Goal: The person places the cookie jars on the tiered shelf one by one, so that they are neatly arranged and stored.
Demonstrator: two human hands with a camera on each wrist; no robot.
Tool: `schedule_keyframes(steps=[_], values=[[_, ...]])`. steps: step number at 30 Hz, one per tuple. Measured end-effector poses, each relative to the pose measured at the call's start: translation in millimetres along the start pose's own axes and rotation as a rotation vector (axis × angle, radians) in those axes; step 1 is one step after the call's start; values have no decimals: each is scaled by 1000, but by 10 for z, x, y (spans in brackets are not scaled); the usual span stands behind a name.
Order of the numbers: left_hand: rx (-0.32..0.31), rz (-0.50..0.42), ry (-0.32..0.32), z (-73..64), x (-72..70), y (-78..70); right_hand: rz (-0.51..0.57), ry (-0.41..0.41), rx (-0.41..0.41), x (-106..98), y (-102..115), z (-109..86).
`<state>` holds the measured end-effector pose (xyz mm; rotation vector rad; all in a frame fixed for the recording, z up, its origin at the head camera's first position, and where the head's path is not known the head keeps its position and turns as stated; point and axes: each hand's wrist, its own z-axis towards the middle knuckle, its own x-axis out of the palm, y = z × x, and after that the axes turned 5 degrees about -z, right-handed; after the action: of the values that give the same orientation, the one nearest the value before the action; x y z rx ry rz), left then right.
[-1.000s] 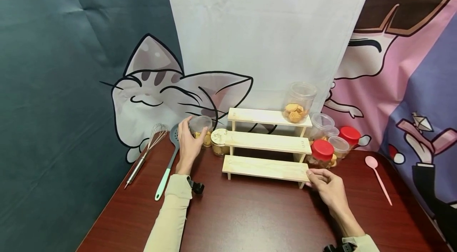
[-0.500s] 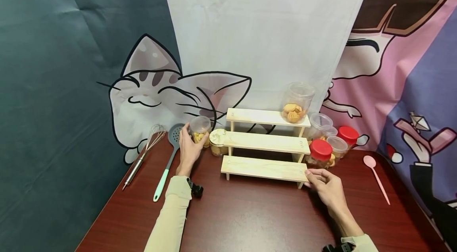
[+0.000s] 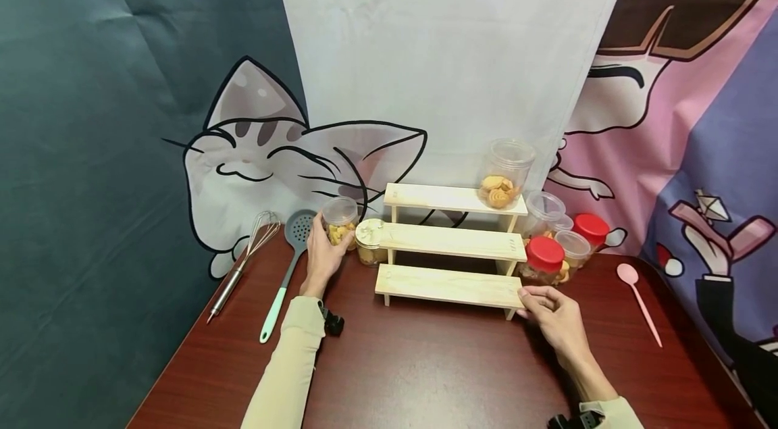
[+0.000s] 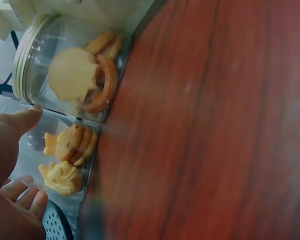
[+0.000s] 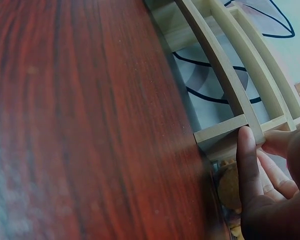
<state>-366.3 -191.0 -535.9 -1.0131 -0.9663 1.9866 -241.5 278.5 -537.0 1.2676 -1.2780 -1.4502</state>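
My left hand (image 3: 327,250) wraps around a clear cookie jar (image 3: 340,216), thumb on its right side and fingers on its left. Fish-shaped cookies (image 4: 65,177) lie inside that jar. Against its right side stands another cookie jar with a pale gold lid (image 3: 370,233), seen closer in the left wrist view with its cookies (image 4: 75,75). My right hand (image 3: 556,321) pinches the right end of the lowest step of a three-step wooden shelf (image 3: 450,286), thumb above and fingers at the edge.
A tall cookie jar (image 3: 504,175) stands on the top step. Red-lidded jars (image 3: 545,257) and clear-lidded jars (image 3: 571,248) crowd the shelf's right side. A whisk (image 3: 243,267) and slotted turner (image 3: 286,280) lie left; a pink spoon (image 3: 641,304) lies right.
My left hand has closed in on the clear jar, its fingers now lower along the side. The right hand keeps its hold on the shelf. The head view has shifted slightly.
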Motion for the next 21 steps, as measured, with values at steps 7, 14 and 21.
schedule_keyframes(steps=[7, 14, 21], values=[[-24, 25, 21, 18, -62, -21, 0, -3, 1, 7, -5, 8], [-31, -17, 2, -11, -130, -88, 8, -6, 6, 11, -2, 9], [17, -40, -38, 44, -223, -250, 19, -3, 11, 7, -14, 15]])
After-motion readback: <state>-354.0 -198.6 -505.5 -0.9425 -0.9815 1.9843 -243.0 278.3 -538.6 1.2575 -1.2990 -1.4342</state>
